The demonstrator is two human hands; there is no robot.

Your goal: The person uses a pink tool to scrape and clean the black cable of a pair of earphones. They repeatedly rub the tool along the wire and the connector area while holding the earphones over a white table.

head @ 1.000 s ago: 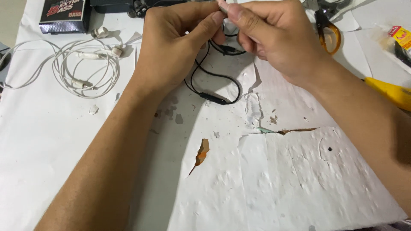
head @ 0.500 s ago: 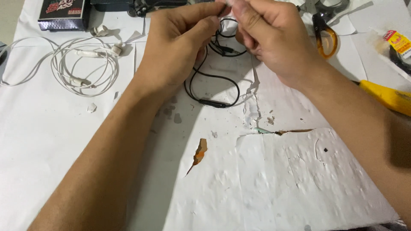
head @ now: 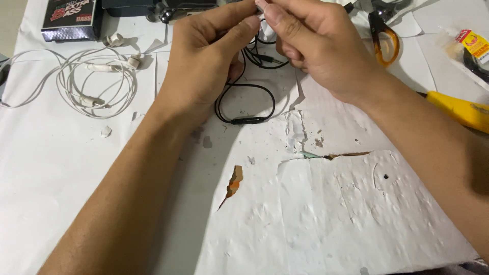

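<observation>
My left hand (head: 209, 61) and my right hand (head: 316, 46) meet at the top middle, fingertips pinched together on a small earpiece of a black wired earphone. Its black cable (head: 244, 104) hangs below my hands in a loop and rests on the white paper, with an inline remote at the bottom of the loop. The earpiece itself is mostly hidden by my fingers.
A coiled white earphone set (head: 94, 81) lies at the left. A small dark box (head: 69, 18) stands at top left. Orange-handled scissors (head: 384, 38) and a yellow tool (head: 458, 109) lie at the right. The white paper cover (head: 326, 214) is torn, showing brown table.
Both hands have drifted slightly up and away from me with the earpiece; the cable loop followed. The fingers keep their pinch.
</observation>
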